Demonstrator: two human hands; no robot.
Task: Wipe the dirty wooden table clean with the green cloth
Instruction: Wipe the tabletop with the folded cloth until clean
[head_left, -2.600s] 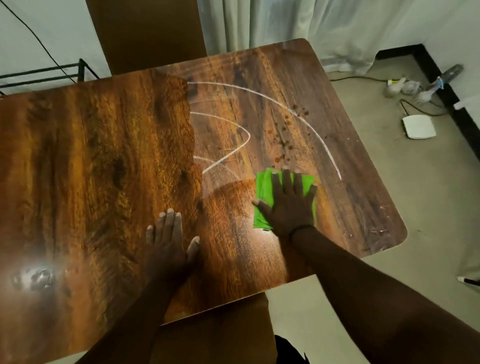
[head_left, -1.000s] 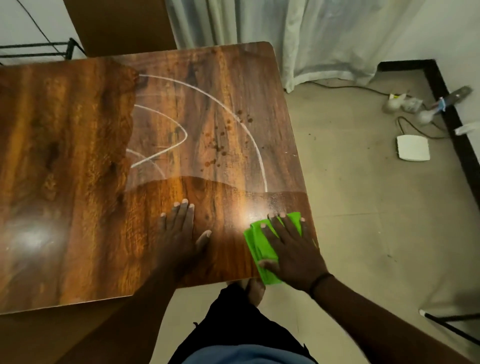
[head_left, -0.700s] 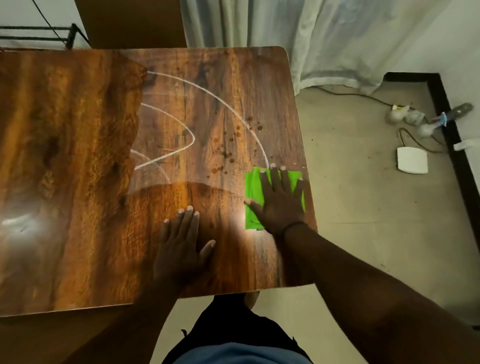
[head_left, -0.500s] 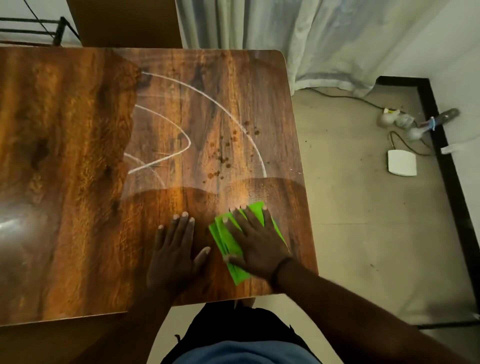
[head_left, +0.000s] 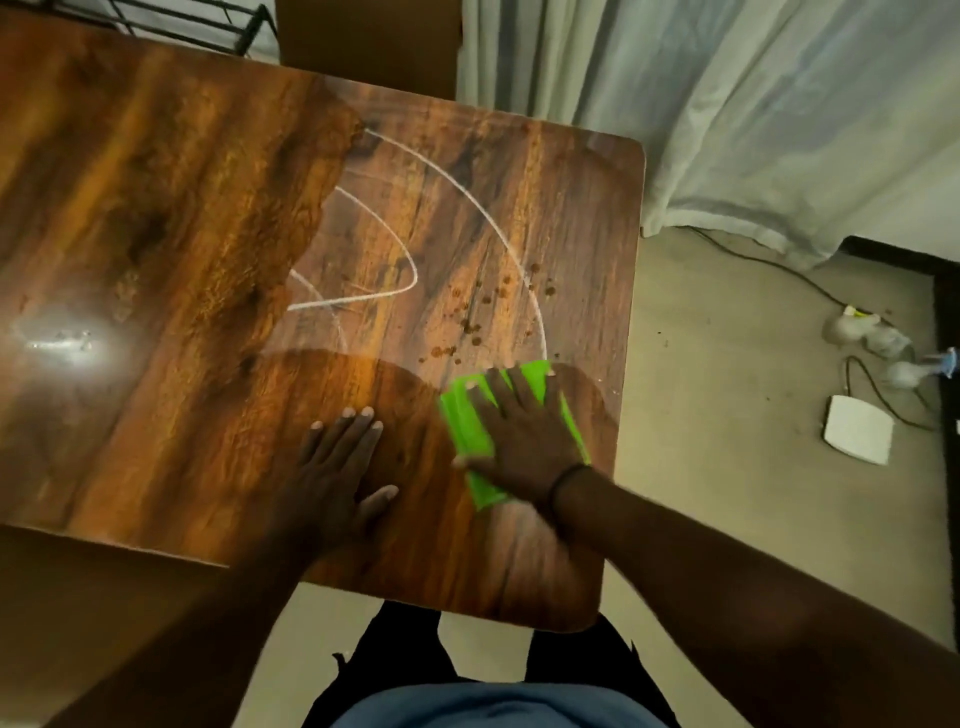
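A person's right hand (head_left: 524, 441) lies flat, fingers spread and straight, pressing a folded green cloth (head_left: 467, 431) onto the wooden bench (head_left: 182, 208) near its right edge; the grip is wide, palm down, with nothing pinched. A dark band circles that wrist. The left hand (head_left: 337, 467) rests flat on the bare wood just left of the cloth, fingers together, thumb splayed. Just beyond the cloth lie brown spots (head_left: 478, 322) and white curved streaks (head_left: 395, 244) on a dull patch of the surface. Far of the bench hangs a pale curtain (head_left: 727, 104). On the floor to the right sit a white flat box (head_left: 857, 428) and dark cables (head_left: 872, 389).
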